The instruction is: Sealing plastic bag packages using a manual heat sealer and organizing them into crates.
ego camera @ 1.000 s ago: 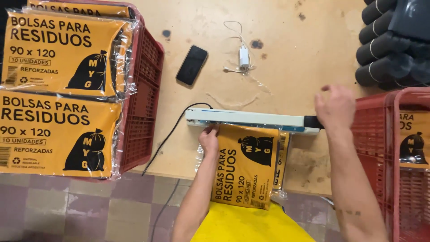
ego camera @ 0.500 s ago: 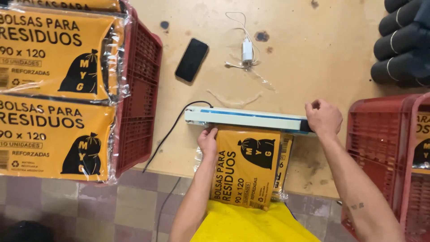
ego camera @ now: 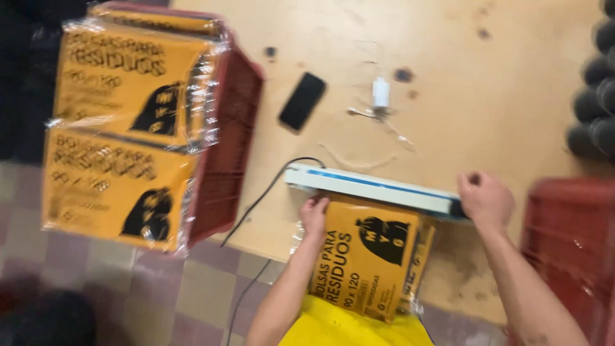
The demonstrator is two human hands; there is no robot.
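Note:
A long white heat sealer (ego camera: 375, 188) with a blue strip lies across the wooden table (ego camera: 512, 83). An orange packet of bags in clear wrap (ego camera: 368, 256) has its top edge under the sealer's bar. My left hand (ego camera: 314, 213) holds the packet's upper left corner against the sealer. My right hand (ego camera: 485, 200) presses down on the right end of the sealer's bar, fingers curled over it.
A red crate (ego camera: 224, 147) at the left holds stacked orange packets (ego camera: 128, 128). A black phone (ego camera: 302, 100) and a white charger (ego camera: 380, 93) lie on the table. Dark rolls (ego camera: 596, 96) sit at the far right above another red crate (ego camera: 570, 243). A black cord (ego camera: 256, 205) hangs off the edge.
My right hand has come down from above the sealer onto its right end. The view has swung to the left and blurred. My left hand stays on the packet.

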